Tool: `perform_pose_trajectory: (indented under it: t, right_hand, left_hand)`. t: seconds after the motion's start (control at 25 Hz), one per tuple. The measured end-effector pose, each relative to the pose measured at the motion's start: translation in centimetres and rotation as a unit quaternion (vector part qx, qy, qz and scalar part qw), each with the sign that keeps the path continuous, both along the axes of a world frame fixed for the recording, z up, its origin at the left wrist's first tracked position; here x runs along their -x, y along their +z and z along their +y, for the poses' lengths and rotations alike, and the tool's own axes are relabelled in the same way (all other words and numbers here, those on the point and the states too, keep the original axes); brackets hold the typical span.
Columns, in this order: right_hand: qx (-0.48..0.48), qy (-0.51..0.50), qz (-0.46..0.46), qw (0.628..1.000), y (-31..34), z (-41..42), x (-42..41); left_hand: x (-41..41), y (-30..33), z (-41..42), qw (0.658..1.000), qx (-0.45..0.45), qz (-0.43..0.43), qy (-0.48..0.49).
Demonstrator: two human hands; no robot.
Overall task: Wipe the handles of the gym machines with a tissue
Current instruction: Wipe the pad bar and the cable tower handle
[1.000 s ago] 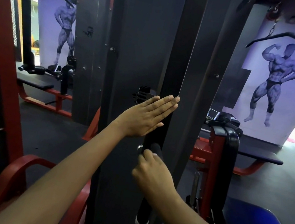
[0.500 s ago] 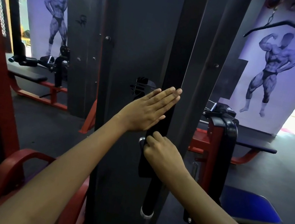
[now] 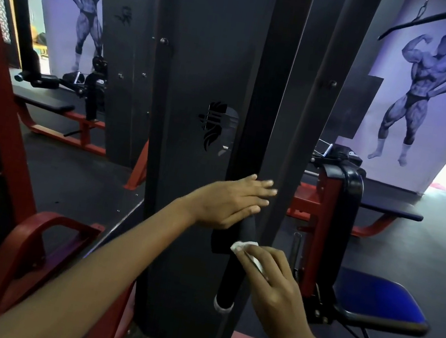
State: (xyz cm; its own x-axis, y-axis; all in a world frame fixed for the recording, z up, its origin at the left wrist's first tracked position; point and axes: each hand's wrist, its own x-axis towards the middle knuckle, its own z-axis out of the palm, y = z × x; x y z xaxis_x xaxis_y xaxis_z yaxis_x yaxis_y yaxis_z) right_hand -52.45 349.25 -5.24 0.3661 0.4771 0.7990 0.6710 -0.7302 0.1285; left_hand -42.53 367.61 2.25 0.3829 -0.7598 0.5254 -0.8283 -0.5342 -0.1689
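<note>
Red tubing of a frame (image 3: 29, 228) curves up at my far left, with a black bench (image 3: 42, 101) behind it. My left hand (image 3: 228, 200) lies flat, fingers straight and together, on the dark machine panel (image 3: 201, 76), just above the black handle (image 3: 233, 274). My right hand (image 3: 273, 283) pinches a crumpled white tissue (image 3: 246, 249) between thumb and fingers and holds it against the upper part of that upright handle. Further right sits a blue seat (image 3: 377, 295), and beyond it a purple wall with a painted bodybuilder (image 3: 419, 83).
</note>
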Motion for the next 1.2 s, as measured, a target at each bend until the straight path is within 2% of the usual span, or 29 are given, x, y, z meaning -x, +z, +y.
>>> perform_pose_trajectory:
  t: [0.08,0.2,0.44,0.72,0.84,0.96,1.04,1.2]
  right_hand:
    - [-0.051,-0.008,0.003,0.999,-1.0,0.6,-0.1]
    - [-0.075,-0.016,0.002,0.997,-2.7,0.9,0.3]
    - [-0.073,0.006,0.009,0.997,-6.5,0.4,0.6]
    - [-0.023,0.037,0.107,0.993,-10.5,-0.4,1.2]
    - [-0.105,0.078,0.123,0.984,-9.2,-0.9,1.0]
    - [-0.203,0.067,0.064,0.975,-4.5,-0.7,0.0]
    - [-0.224,0.062,0.050,0.971,-3.0,-0.3,-0.8]
    - [-0.229,0.068,0.048,0.970,-4.8,0.3,-0.8]
  left_hand:
    - [0.7,-1.5,-0.1,0.995,0.064,0.079,-0.006]
    - [1.5,-2.5,-0.3,0.988,0.092,0.121,0.003]
    - [2.0,-2.7,-0.8,0.983,0.116,0.139,0.018]
    - [2.3,-2.7,-1.0,0.982,0.120,0.143,0.028]
    - [2.4,-2.7,-1.0,0.980,0.120,0.154,0.027]
    - [2.3,-2.6,-1.0,0.980,0.121,0.155,0.028]
    - [2.2,-2.7,-1.1,0.981,0.120,0.151,0.030]
    - [2.2,-2.9,-1.2,0.982,0.122,0.138,0.032]
